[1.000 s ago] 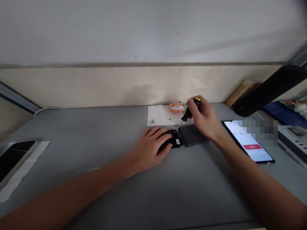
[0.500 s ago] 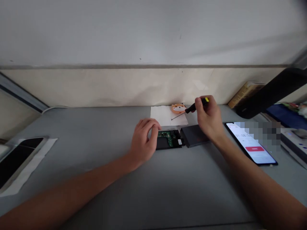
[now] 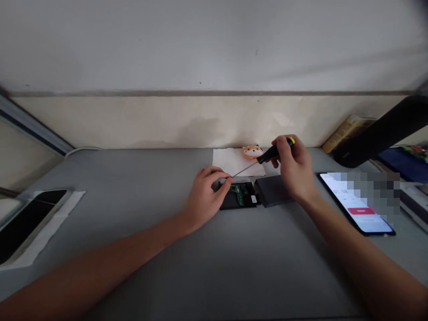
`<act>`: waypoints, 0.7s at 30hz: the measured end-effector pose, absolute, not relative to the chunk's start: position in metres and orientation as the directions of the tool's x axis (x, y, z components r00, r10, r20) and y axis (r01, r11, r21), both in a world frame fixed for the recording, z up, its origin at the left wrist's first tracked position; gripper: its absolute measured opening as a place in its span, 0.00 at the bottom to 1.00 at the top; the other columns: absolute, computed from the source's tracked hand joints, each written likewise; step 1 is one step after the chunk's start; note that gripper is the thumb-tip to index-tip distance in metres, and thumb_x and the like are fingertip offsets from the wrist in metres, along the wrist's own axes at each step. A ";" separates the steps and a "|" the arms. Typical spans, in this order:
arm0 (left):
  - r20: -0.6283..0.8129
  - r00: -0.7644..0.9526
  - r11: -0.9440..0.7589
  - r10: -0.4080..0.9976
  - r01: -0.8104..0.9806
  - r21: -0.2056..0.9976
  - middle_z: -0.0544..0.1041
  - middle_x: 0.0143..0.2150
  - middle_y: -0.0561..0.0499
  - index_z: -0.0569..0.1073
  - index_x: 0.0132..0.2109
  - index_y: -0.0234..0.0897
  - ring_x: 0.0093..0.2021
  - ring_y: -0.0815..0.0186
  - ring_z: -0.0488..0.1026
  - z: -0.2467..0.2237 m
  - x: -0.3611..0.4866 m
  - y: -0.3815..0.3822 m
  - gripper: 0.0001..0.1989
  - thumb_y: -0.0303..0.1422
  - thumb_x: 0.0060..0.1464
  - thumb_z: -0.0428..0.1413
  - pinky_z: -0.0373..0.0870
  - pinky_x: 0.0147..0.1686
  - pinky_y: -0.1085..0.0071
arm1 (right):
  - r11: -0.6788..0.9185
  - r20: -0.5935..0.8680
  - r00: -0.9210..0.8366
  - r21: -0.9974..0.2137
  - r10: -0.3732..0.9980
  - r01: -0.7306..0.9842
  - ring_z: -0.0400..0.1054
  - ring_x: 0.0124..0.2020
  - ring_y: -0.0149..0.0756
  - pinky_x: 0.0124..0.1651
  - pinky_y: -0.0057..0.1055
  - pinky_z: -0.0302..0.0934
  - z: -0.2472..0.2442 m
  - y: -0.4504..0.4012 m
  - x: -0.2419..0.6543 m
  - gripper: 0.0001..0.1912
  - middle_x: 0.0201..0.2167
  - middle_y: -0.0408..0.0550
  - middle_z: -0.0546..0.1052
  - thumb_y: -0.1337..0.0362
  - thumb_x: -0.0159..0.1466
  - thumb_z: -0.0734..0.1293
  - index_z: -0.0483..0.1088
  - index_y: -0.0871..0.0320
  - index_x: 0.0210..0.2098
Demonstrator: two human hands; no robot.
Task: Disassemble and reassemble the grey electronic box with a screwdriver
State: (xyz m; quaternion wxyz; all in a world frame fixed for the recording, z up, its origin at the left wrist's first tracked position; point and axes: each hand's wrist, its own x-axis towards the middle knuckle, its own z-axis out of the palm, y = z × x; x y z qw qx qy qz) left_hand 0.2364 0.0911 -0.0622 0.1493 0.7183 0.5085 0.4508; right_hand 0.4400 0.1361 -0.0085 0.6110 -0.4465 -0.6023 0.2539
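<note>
My left hand (image 3: 205, 196) pinches the tip of the black-and-yellow screwdriver (image 3: 268, 154) my right hand (image 3: 296, 169) grips, near the flat, black, rectangular device (image 3: 230, 203) lying open on the grey table (image 3: 150, 187) — green circuit board (image 3: 240, 197) bared, small white label (image 3: 253, 199) near its right end.

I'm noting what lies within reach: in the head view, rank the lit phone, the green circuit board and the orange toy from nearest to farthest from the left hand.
From the left hand:
1. Green circuit board: just right of it, beside the thumb.
2. Orange toy: farther back, to the right.
3. Lit phone: far right, beyond the right hand.
</note>
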 end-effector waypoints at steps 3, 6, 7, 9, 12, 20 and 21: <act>0.509 0.059 -0.437 0.859 0.603 0.668 0.79 0.43 0.50 0.81 0.40 0.43 0.48 0.60 0.75 -0.065 0.236 0.092 0.08 0.34 0.66 0.56 0.73 0.53 0.61 | 0.475 0.506 0.136 -0.855 0.852 0.208 0.58 0.20 0.27 0.22 0.28 0.53 -0.009 0.135 0.440 0.23 0.19 0.36 0.65 0.41 0.68 0.66 0.66 0.54 0.33; 0.507 0.063 -0.435 0.860 0.611 0.662 0.79 0.42 0.50 0.81 0.40 0.43 0.48 0.60 0.75 -0.065 0.236 0.091 0.07 0.33 0.66 0.57 0.73 0.52 0.61 | 0.494 0.520 0.113 -0.848 0.847 0.193 0.58 0.19 0.27 0.22 0.29 0.53 -0.008 0.135 0.440 0.23 0.19 0.36 0.65 0.39 0.67 0.67 0.66 0.53 0.33; 0.509 0.067 -0.438 0.858 0.612 0.659 0.79 0.42 0.50 0.80 0.40 0.43 0.48 0.60 0.75 -0.065 0.236 0.091 0.07 0.33 0.65 0.57 0.73 0.52 0.61 | 0.502 0.526 0.106 -0.843 0.844 0.192 0.58 0.19 0.27 0.22 0.29 0.52 -0.008 0.135 0.440 0.23 0.19 0.36 0.65 0.39 0.67 0.67 0.66 0.53 0.33; 0.506 0.068 -0.434 0.860 0.617 0.656 0.79 0.44 0.49 0.80 0.43 0.44 0.49 0.59 0.75 -0.064 0.237 0.089 0.05 0.33 0.64 0.58 0.72 0.53 0.60 | 0.513 0.538 0.098 -0.835 0.837 0.198 0.58 0.19 0.27 0.22 0.29 0.52 -0.008 0.135 0.440 0.23 0.20 0.37 0.67 0.39 0.67 0.67 0.66 0.53 0.34; 0.460 0.012 -0.365 0.888 0.628 0.688 0.79 0.45 0.48 0.78 0.47 0.43 0.50 0.58 0.75 -0.061 0.237 0.088 0.08 0.32 0.64 0.56 0.71 0.56 0.58 | 0.518 0.544 0.087 -0.829 0.835 0.210 0.60 0.20 0.28 0.23 0.29 0.54 -0.010 0.134 0.439 0.23 0.22 0.38 0.70 0.40 0.67 0.67 0.66 0.53 0.35; 0.166 -0.094 -0.059 0.982 0.678 0.733 0.78 0.34 0.53 0.74 0.44 0.42 0.39 0.60 0.76 -0.050 0.241 0.087 0.13 0.24 0.61 0.47 0.68 0.54 0.57 | 0.481 0.484 -0.034 -0.858 0.875 0.179 0.66 0.24 0.29 0.31 0.30 0.64 -0.015 0.132 0.435 0.22 0.27 0.41 0.76 0.40 0.66 0.67 0.66 0.53 0.37; 0.143 -0.086 -0.046 0.986 0.685 0.727 0.78 0.33 0.53 0.74 0.44 0.43 0.38 0.60 0.76 -0.049 0.241 0.087 0.13 0.25 0.61 0.46 0.68 0.54 0.57 | 0.477 0.478 -0.041 -0.861 0.877 0.177 0.66 0.24 0.29 0.31 0.31 0.64 -0.015 0.131 0.434 0.23 0.27 0.40 0.76 0.40 0.66 0.68 0.66 0.53 0.37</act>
